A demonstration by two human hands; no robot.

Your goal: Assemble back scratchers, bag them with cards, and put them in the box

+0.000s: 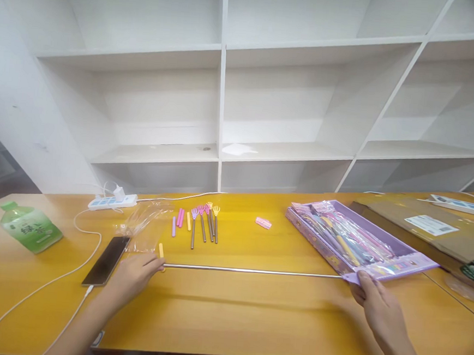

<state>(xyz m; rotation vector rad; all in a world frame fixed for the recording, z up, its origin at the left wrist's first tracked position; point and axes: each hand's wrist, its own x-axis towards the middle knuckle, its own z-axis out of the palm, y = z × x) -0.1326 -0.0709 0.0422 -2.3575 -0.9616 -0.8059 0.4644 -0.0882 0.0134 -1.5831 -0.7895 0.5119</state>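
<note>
An extended telescopic back scratcher [250, 270] stretches level between my two hands above the table. My left hand [139, 271] is closed round the rod's left end. At the other end, my right hand [378, 306] pinches the light purple head [351, 278], partly covered by the fingers. A yellow tube [161, 250] shows just beside my left fingertips; whether they touch it I cannot tell. Beyond the rod lie several short back scratchers [204, 222] with pink, purple and yellow claw heads, and a few loose pink, purple and yellow tubes [180, 218].
A purple display box [414, 251] of wrapped scratchers stands right, by a cardboard carton [386, 208]. A pink wrapper piece [263, 223] lies mid-table. To the left are a phone [106, 261] on a cable, clear plastic [149, 228], a green bottle [31, 228] and a power strip [112, 201].
</note>
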